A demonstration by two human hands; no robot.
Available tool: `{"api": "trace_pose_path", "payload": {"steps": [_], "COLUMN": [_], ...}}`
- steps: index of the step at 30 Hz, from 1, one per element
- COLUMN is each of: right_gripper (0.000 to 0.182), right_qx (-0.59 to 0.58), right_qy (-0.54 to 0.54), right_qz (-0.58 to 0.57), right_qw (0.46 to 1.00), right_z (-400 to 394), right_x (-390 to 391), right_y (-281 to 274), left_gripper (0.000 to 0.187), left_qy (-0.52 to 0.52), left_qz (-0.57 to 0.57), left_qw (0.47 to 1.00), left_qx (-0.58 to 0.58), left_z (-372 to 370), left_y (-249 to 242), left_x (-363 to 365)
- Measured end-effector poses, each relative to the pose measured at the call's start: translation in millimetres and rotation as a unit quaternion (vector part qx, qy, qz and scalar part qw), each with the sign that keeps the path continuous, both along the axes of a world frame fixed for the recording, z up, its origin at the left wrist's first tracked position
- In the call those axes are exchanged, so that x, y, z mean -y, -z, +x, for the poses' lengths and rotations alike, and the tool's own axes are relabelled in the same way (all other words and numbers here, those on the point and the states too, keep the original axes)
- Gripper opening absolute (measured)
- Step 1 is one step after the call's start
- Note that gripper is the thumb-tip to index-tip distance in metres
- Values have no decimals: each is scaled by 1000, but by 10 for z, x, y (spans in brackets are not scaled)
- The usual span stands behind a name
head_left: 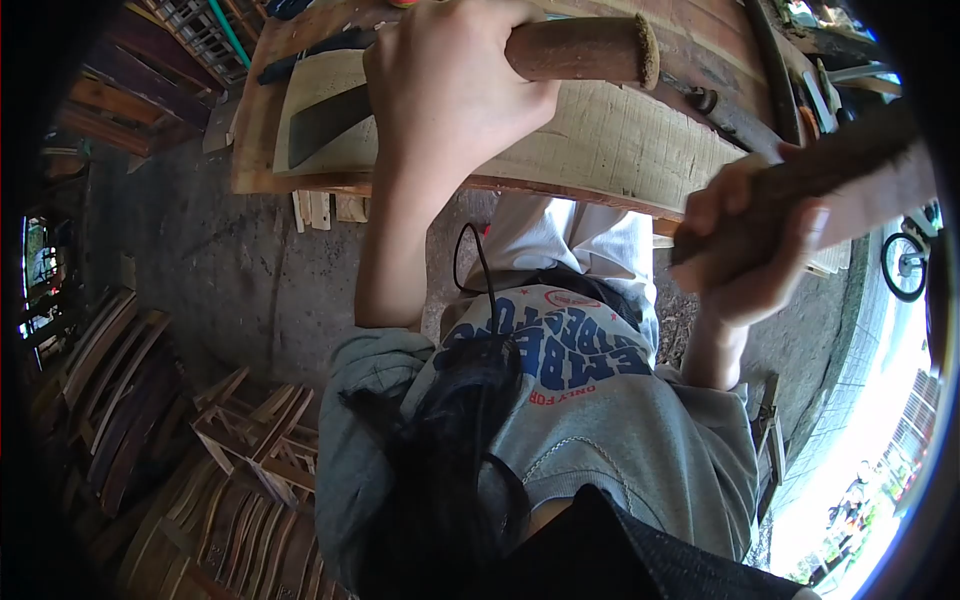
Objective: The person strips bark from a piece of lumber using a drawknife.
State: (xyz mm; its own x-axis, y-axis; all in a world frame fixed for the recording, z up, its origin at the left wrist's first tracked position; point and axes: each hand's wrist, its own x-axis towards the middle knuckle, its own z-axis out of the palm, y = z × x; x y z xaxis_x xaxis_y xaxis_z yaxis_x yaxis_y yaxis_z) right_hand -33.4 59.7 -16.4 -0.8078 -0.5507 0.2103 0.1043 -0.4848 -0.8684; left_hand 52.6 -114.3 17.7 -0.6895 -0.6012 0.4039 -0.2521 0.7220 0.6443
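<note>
My left hand is wrapped around the round wooden handle of a chisel, whose butt end is frayed. The chisel's wide grey blade comes out on the left side of the fist and overlaps a pale, curved wooden board on the bench. To the right, my right hand has its fingers closed around a thick, dark wooden mallet, slightly blurred. The mallet is raised off to the right of the handle's butt end, apart from it.
The wooden bench carries the board near its front edge. Behind the board lies another tool with a dark shaft. Curved wooden pieces and a small wooden frame sit on the concrete floor at lower left.
</note>
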Motion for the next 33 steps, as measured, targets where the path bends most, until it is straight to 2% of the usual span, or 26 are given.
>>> {"api": "trace_pose_path", "payload": {"steps": [1, 2, 3, 5, 6, 7, 9, 11, 13, 15, 16, 17, 19, 20, 22, 25, 28, 29, 31, 33], "right_gripper": [50, 54, 54, 53, 56, 69, 68, 62, 63, 61, 61, 61, 61, 62, 59, 49, 49, 49, 49, 51], "right_qx": [-60, -145, -138, -164, -106, -127, -95, -63, -41, -47, -104, -72, -11, 1, -7, 0, 12, 12, -31, -49], "right_qy": [-136, -159, -169, -218, -197, -115, -63, -29, -20, 3, 118, 78, 57, 95, 100, 98, 89, 88, 124, 132], "right_qz": [140, 267, 261, 294, 252, 233, 220, 192, 178, 159, 180, 146, 170, 152, 163, 133, 22, 22, -27, -36], "right_qw": [979, 939, 940, 916, 941, 957, 969, 979, 983, 986, 971, 984, 984, 984, 982, 986, 996, 996, 991, 989], "right_z": [-28, 87, 166, 32, 31, -32, -149, -166, -163, -119, -160, -226, -186, -135, -122, -165, -198, -215, -230, -244], "right_x": [-46, -39, -45, -183, -240, -290, -453, -486, -532, -570, -584, -739, -820, -802, -851, -890, -855, -841, -806, -784], "right_y": [57, 123, 147, 84, 48, 123, 100, 113, 133, 184, 282, 469, 342, 284, 218, 243, 208, 178, 125, 85], "left_gripper": [12, 18, 21, 23, 22, 21, 18, 15, 13, 18, 20, 22, 25, 25, 24, 13, 19, 19, 20, 21], "left_qy": [-9, -18, -37, -22, -41, -51, 17, 124, 148, 202, 208, 216, 222, 198, 148, 122, 123, 122, 110, 99], "left_qz": [-53, -107, -190, -171, -147, -153, -221, -180, -194, -213, -214, -214, -226, -212, -175, -194, -177, -177, -202, -207], "left_qw": [999, 994, 981, 984, 988, 986, 972, 963, 966, 952, 948, 944, 943, 956, 972, 968, 973, 973, 958, 964], "left_qx": [7, 15, 14, 37, 39, 28, -74, -155, -87, -93, -109, -125, -99, -38, 49, -100, -87, -86, -172, -138], "left_z": [-13, -36, -18, 56, 112, 175, 226, 143, 65, -114, -202, -258, -291, -307, -317, -348, -279, -288, -291, -259], "left_y": [20, 47, 238, 311, 330, 362, 309, 229, 209, 249, 283, 310, 293, 307, 318, 403, 305, 286, 265, 211], "left_x": [25, 61, 198, 373, 393, 450, 438, 246, -73, -425, -573, -666, -687, -674, -636, -485, -466, -454, -416, -441]}}
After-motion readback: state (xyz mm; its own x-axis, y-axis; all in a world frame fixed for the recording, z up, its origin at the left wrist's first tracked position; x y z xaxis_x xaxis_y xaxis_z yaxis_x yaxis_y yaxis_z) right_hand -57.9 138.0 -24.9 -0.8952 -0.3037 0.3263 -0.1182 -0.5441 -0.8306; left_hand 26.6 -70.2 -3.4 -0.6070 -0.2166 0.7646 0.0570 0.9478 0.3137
